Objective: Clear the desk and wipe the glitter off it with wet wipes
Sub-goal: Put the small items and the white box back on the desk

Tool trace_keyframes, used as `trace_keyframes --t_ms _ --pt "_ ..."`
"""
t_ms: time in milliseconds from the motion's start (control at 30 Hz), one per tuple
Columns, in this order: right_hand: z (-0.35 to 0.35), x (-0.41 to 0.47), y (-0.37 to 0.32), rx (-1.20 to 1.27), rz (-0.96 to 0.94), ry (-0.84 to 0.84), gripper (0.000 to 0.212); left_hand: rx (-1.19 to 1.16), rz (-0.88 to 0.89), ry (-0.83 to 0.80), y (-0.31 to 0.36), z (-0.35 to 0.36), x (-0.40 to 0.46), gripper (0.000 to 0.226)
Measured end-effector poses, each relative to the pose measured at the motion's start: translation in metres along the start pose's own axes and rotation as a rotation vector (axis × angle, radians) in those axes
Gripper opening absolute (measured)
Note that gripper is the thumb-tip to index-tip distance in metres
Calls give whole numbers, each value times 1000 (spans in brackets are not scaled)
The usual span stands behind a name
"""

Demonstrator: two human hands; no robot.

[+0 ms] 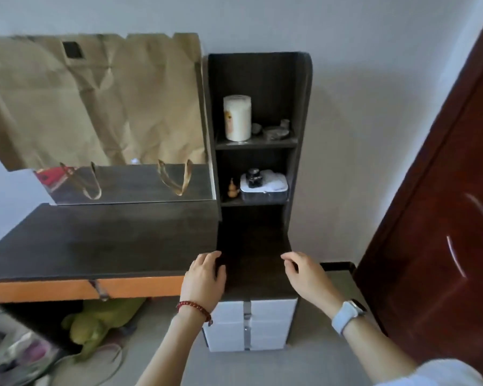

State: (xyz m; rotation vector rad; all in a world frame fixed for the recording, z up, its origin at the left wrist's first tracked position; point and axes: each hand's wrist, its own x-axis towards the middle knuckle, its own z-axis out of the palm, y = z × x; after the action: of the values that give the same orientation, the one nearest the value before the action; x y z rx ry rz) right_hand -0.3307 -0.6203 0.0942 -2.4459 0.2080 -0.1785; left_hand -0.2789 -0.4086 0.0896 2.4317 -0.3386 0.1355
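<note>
Dark wood-grain worktop (101, 240) lies bare of loose items along its visible surface; no glitter can be made out on it, and no wet wipe is in either hand. Left hand (204, 277) rests with loosely curled fingers on the worktop near the front edge, holding nothing. Right hand (304, 271) hovers just beside the shelf unit (258, 129), fingers relaxed and empty. A white tub (237, 118) on the top shelf may hold wipes, though its label is unreadable. Recommended practice: fetch a wipe first, then work in overlapping passes from back to front, drawing debris to one edge. Small shelf objects are indistinct, and the worktop's left end is cut off.
</note>
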Motion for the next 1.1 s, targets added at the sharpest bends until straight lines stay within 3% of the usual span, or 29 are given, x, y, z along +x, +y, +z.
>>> trace_keyframes --t_ms 200,567,767,867,1100 --pt "9 77 -16 -38 65 -35 30 -84 1 -12 -24 -9 89 33" --pt "14 258 38 -104 125 92 31 -125 16 -178 11 74 263 54" --pt "36 338 58 -321 61 54 43 -22 -5 -252 26 118 339 71" --pt "48 356 63 -447 123 2 49 64 -27 -281 23 129 360 82" --pt "58 371 72 -534 125 148 37 198 -62 -315 12 150 383 81"
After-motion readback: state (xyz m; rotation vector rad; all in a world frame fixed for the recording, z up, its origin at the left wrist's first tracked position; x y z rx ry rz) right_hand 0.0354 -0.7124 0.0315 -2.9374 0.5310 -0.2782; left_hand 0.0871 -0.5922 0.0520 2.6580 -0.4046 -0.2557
